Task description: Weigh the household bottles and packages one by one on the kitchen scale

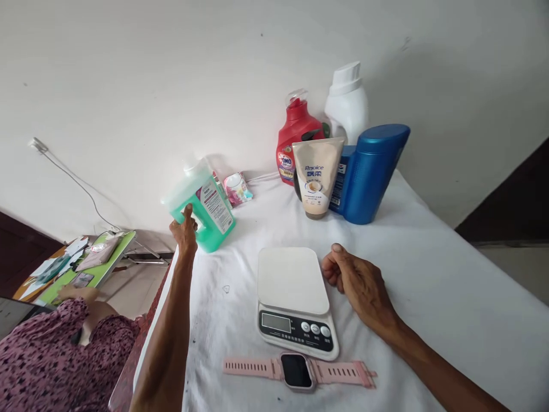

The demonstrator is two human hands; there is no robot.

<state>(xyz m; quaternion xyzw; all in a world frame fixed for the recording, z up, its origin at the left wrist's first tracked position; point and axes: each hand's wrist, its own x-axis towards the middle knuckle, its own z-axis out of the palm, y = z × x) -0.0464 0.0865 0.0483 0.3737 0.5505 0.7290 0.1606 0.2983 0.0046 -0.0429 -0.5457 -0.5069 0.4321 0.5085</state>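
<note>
My left hand [185,229] is wrapped round the handle of a clear jug-shaped bottle of green liquid [217,220], which leans at the left side of the table. My right hand [354,280] rests with curled fingers beside the right edge of a white kitchen scale [293,280]; whether anything is in those fingers I cannot make out. The scale's display looks blank. Just in front of it a pink smartwatch [297,371] lies flat with its strap spread out and its screen dark.
Toward the back stand a beige Rejoice tube [317,177], a blue bottle [375,177], a red OMO bottle [295,131] and a white jug [348,106]. A pink packet [238,189] lies behind the green bottle. At left, a person in patterned clothing [55,360] sits by a green table [114,257].
</note>
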